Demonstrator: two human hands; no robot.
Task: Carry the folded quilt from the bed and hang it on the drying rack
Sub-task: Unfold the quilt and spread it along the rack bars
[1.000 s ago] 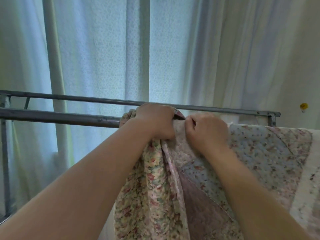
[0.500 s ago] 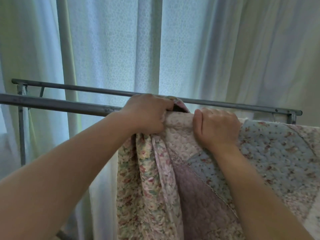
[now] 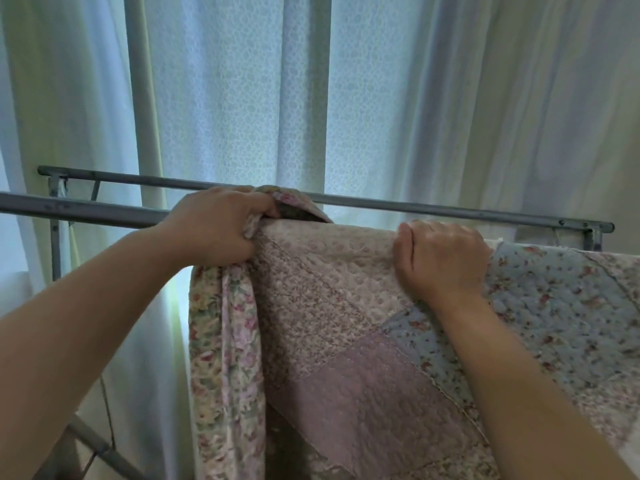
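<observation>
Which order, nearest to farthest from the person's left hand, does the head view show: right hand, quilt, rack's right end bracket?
1. quilt: gripped by the left hand at its bunched left edge.
2. right hand: further right on the quilt's top fold.
3. rack's right end bracket: far right, past the right hand.

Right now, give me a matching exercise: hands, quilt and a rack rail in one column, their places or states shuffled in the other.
Column one:
1. left hand
2. right hand
3. quilt
4. far rail

Column two:
A. runs behind both hands, in front of the curtain
B. grips the quilt's bunched end
C. draped over the near rail
D. fingers curled over the quilt's flat top fold

Pairs: 1-B, 2-D, 3-C, 4-A.
</observation>
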